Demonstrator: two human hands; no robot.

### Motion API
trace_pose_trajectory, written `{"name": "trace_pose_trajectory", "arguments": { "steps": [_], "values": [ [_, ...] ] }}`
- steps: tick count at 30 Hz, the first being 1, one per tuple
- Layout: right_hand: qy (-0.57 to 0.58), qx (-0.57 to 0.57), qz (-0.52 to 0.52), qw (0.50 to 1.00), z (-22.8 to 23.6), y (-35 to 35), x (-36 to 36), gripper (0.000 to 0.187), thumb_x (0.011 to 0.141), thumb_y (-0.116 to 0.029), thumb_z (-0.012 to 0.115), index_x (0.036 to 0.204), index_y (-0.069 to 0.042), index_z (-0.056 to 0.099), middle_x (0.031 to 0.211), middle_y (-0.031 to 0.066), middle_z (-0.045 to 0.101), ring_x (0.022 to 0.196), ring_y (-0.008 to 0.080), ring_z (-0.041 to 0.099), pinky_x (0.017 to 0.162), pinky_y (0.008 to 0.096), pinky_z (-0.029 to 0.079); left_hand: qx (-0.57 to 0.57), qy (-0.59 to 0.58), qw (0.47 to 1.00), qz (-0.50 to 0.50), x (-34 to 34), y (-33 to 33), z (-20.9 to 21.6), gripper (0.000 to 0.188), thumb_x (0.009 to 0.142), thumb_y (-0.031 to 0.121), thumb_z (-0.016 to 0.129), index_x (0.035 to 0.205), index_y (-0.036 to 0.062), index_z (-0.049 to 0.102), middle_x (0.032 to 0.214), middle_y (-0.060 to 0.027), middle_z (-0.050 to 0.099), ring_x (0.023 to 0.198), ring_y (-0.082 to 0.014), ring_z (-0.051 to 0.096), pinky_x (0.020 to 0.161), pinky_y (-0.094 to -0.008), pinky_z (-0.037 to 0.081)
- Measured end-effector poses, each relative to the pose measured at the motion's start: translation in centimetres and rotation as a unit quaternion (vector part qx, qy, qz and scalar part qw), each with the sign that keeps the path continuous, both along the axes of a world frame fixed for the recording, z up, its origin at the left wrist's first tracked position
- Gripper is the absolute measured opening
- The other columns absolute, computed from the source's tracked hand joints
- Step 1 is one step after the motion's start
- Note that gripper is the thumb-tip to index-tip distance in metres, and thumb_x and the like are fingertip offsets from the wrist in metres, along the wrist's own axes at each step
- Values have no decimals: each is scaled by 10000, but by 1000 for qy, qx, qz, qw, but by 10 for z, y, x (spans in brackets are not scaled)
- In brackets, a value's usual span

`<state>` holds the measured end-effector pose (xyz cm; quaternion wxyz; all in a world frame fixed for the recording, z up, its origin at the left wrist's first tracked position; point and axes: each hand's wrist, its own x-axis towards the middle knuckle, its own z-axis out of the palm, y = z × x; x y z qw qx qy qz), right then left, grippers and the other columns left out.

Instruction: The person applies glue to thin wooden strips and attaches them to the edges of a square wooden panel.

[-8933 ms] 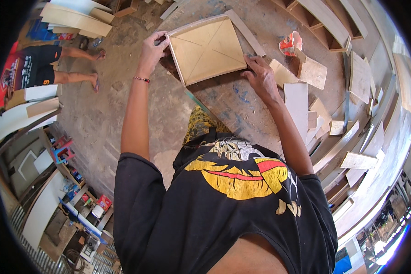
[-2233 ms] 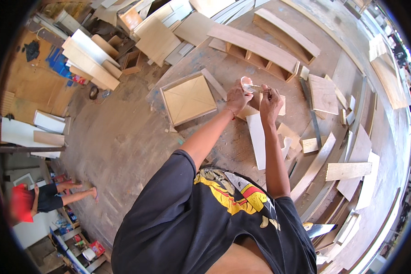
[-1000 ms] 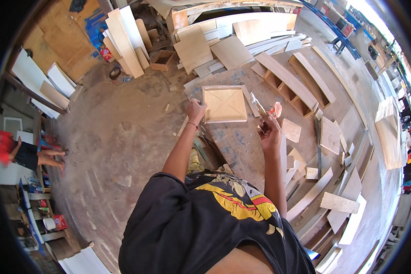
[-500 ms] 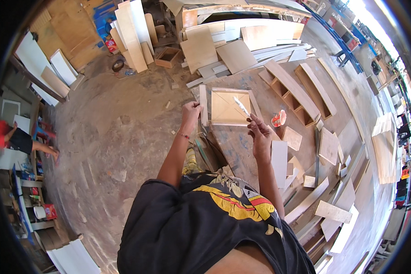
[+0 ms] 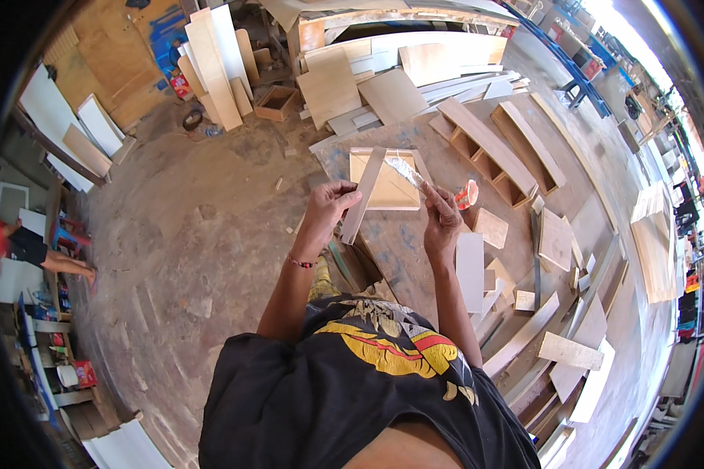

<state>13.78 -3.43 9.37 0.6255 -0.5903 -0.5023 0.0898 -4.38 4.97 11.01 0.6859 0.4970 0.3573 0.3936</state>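
One wooden strip [image 5: 363,198], pinched in my left hand [image 5: 328,211], has just swung rightward over the shallow box [image 5: 396,207], within reach of the white-smeared tool [image 5: 404,172] my right hand [image 5: 443,223] grips.

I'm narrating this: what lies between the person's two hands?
In the head view, a flat brown wooden strip in the left hand and a slender, white-smeared stick in the right hand; behind them, a shallow, rectangular tan wooden tray.
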Motion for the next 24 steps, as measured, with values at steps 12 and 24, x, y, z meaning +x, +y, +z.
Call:
{"name": "trace_pose_trajectory", "arguments": {
  "steps": [12,24],
  "values": [
    [-32,0,-54,998,4,-1,9,386,742,138,492,1036,-78,616,852,37,555,716,107,472,697,199,390,28,-2,999,-31,3,-7,2,123,755,91,604,837,0,621,675,23,570,552,-20,471,487,-169,357],
    [-66,-1,-72,995,5,-1,13,353,729,122,524,1000,-76,635,890,74,571,774,155,525,700,234,420,96,47,994,-15,4,-8,6,151,747,88,609,856,-15,617,674,5,568,575,-39,493,515,-176,389]
  ]
}}
